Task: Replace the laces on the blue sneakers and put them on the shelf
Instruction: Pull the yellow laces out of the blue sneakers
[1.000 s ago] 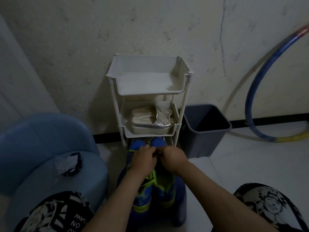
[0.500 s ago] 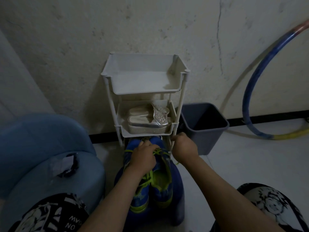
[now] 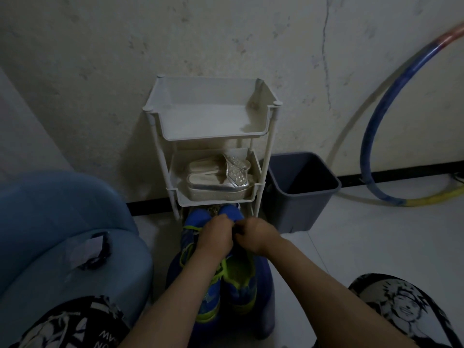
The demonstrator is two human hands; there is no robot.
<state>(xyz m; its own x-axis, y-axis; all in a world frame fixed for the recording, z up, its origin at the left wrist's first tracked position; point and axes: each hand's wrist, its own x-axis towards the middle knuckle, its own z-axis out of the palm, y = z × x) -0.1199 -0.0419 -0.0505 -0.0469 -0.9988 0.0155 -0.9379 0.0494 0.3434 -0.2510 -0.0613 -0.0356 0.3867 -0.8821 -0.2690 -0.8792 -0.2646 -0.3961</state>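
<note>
Head view: left hand [image 3: 216, 237] and right hand [image 3: 256, 236] meet, both curled on the laces [image 3: 187, 249] atop the sneakers [image 3: 199, 217], six o'clock of the shelf [image 3: 261, 187].

Left hand [image 3: 213, 237] and right hand [image 3: 256, 236] meet knuckle to knuckle over the blue sneakers [image 3: 232, 213], each grip curled tight on the yellow-green laces [image 3: 190, 231]. Sneakers stand side by side, toes toward the white shelf [image 3: 211, 138] at the wall. Silver sandals [image 3: 218, 182] on its middle tier; grey bin [image 3: 301, 204] just beside it, hoop [image 3: 371, 126] leaning further right.
</note>
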